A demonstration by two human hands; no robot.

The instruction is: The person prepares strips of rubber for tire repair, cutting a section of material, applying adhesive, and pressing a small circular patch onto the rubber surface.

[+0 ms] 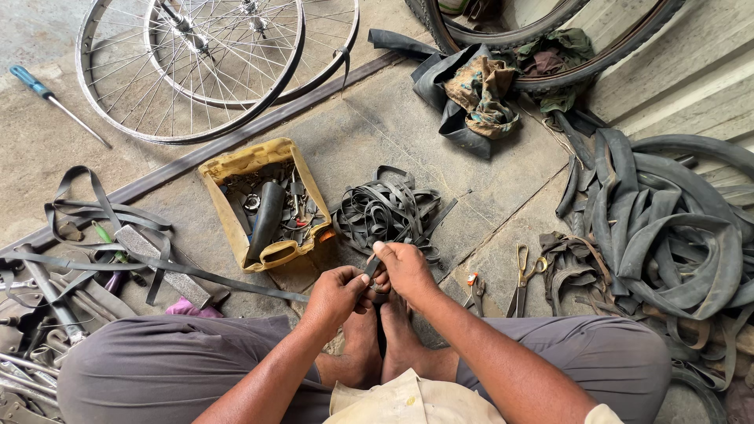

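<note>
Head view: left hand (336,292) and right hand (404,268) both pinch thin black rubber strip (371,265) above bare feet; yellow parts tray (267,202) just beyond; scissors (524,276) nearby right.

Two spoked wheels (196,63) top left — yellow parts tray (236,169), scissors (525,275), heaped inner tubes (667,228) right.

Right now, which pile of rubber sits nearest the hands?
The small tangle of thin black rubber strips, on the floor just beyond the hands and beside the yellow parts tray. The heap of inner tubes lies far right; the tubes with rags lie farther back.
</note>
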